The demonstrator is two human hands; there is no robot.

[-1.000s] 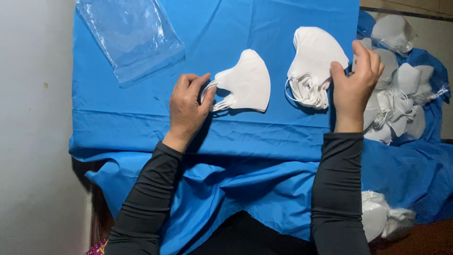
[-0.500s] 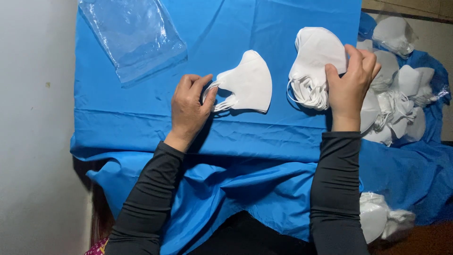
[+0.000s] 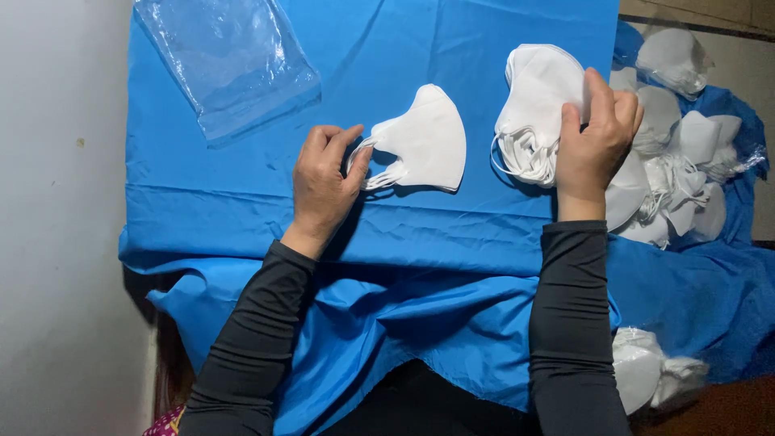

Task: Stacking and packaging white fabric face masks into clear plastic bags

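A: Presently, how is the left hand (image 3: 323, 182) positioned?

B: It is laid palm down on the blue cloth (image 3: 242, 202). The fingers (image 3: 343, 139) are loosely curled and nothing is enclosed by them. The ear loops of the small stack of white masks (image 3: 428, 139) are touched by the thumb and fingertips, and the stack itself is located just beyond the fingertips, flat on the cloth.

A: And the right hand (image 3: 593, 145)?

B: The larger stack of white masks (image 3: 541, 101) is gripped by it. The fingers (image 3: 601, 93) are wrapped over the stack's right edge, and the thumb is pressed against the near face. The loose ear loops are seen just beside the thumb, below the stack.

A: What is found outside the fingers?

B: A clear plastic bag (image 3: 230, 64) is located well beyond the left fingertips, toward the far left corner of the cloth. A heap of further white masks (image 3: 678, 169), some in clear wrapping, is located just beyond the back of the right hand. Both forearms are covered by dark sleeves (image 3: 569, 323).
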